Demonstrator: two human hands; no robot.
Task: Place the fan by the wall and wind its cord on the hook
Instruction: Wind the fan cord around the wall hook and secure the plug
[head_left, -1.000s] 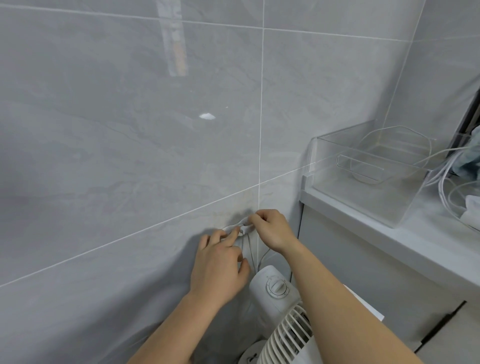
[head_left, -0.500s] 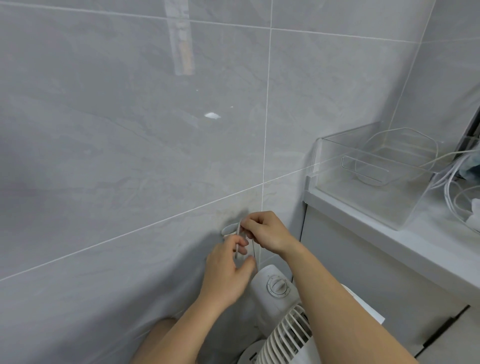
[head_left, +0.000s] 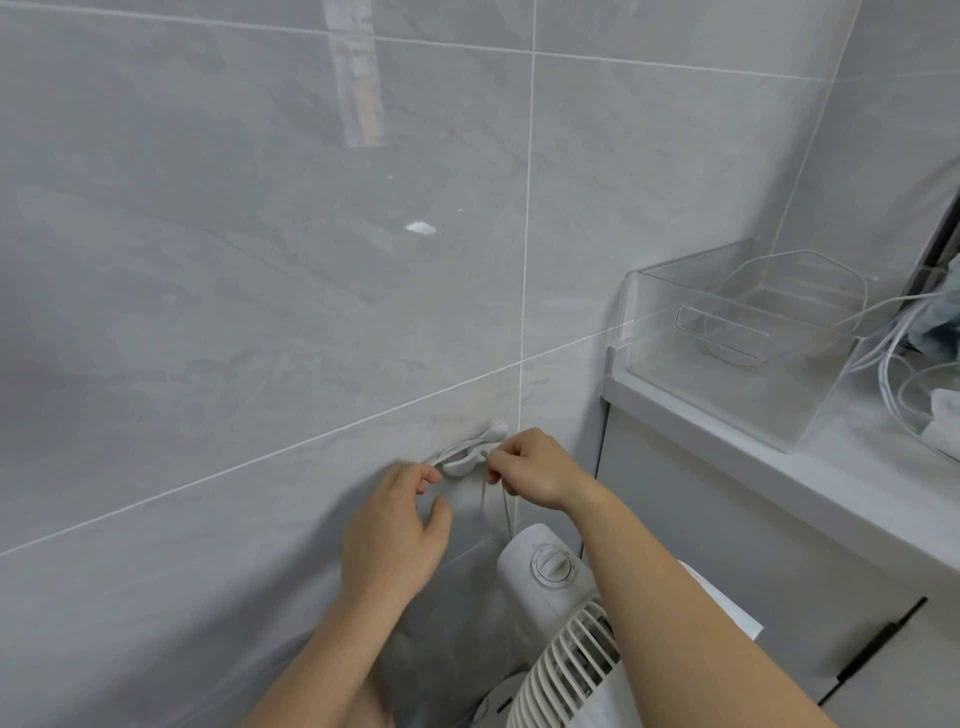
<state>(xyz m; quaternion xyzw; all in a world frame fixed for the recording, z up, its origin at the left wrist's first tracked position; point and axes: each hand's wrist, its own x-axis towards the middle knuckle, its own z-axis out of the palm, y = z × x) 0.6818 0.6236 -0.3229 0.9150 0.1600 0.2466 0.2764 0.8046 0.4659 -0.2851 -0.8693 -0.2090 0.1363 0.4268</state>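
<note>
In the head view, a white fan (head_left: 561, 623) stands low against the grey tiled wall (head_left: 234, 270), its round control knob (head_left: 551, 564) on top and its slatted grille below; no brand, label or other writing on it can be read. Just above it a white hook (head_left: 470, 451) sits on the wall with the thin white cord (head_left: 505, 506) draped over it, 2 strands hanging down toward the fan. The right hand (head_left: 530, 465) pinches the cord right beside the hook, fingers closed on it. The left hand (head_left: 397, 530) is just left of the hook, fingers loosely curled and parted, gripping nothing visible. To the right, a clear plastic bin (head_left: 737, 343) rests on a white ledge (head_left: 779, 467), near loose white cables (head_left: 883, 358).
</note>
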